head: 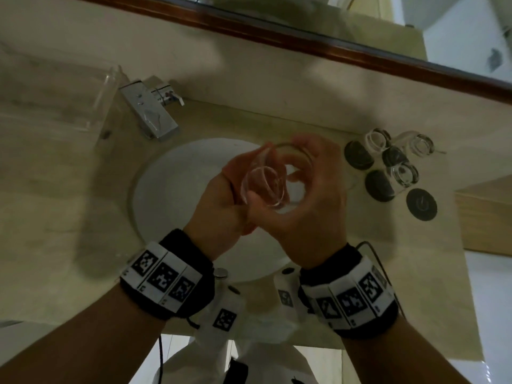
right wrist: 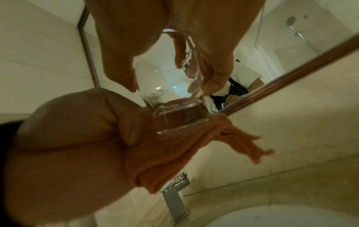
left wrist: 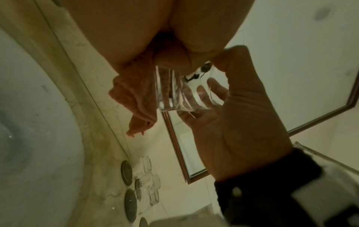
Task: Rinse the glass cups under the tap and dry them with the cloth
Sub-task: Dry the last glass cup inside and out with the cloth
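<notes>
Both hands are raised over the sink basin (head: 171, 184) with a clear glass cup (head: 266, 187) between them. My right hand (head: 304, 173) grips the cup's wall (right wrist: 194, 73), thumb on one side and fingers on the other. My left hand (head: 235, 189) holds an orange cloth (right wrist: 174, 153) bunched against the cup's base (right wrist: 178, 118). In the left wrist view the cloth (left wrist: 134, 93) hangs below the left palm, beside the cup (left wrist: 174, 96). The chrome tap (head: 149, 115) stands at the back left of the basin, and I see no water running from it.
Three more glass cups (head: 401, 173) stand on the counter to the right of the basin, among several dark round coasters (head: 421, 205). A clear glass shelf (head: 55, 106) lies at the left. A brown-framed mirror (head: 304, 37) runs along the back wall.
</notes>
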